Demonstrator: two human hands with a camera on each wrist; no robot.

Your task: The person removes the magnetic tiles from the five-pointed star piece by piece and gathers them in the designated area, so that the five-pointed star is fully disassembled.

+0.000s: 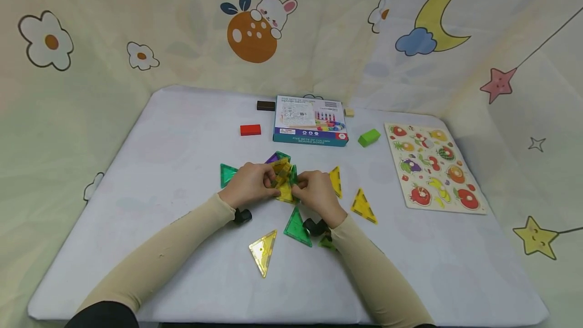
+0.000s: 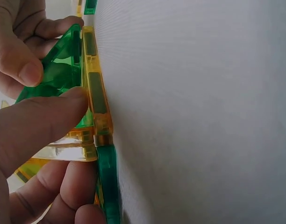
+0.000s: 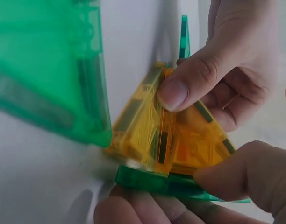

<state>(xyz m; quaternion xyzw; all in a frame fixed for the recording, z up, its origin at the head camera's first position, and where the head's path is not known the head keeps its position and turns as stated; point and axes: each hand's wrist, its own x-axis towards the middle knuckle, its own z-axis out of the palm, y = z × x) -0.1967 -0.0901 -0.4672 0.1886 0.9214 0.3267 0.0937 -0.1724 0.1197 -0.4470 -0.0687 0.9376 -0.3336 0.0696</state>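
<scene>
**Both hands on the tile cluster, mid-table**

I see the left hand [image 1: 249,184] and right hand [image 1: 317,194] meeting over a cluster of magnetic tiles [image 1: 281,175] at the table [image 1: 159,156] centre. Both hands are curled tight round it: thumbs and fingers pinch yellow and green triangles that stand tilted against each other. The right wrist view shows a thumb pressed on a yellow tile [image 3: 171,140], with a green tile [image 3: 152,182] beneath. Loose triangles lie flat around: a green triangle [image 1: 297,227] and a yellow triangle [image 1: 263,252] nearer me, another yellow one [image 1: 363,206] to the right. Behind: toy box [image 1: 310,120], red block [image 1: 250,129], green block [image 1: 368,137], fruit puzzle board [image 1: 432,166].
</scene>
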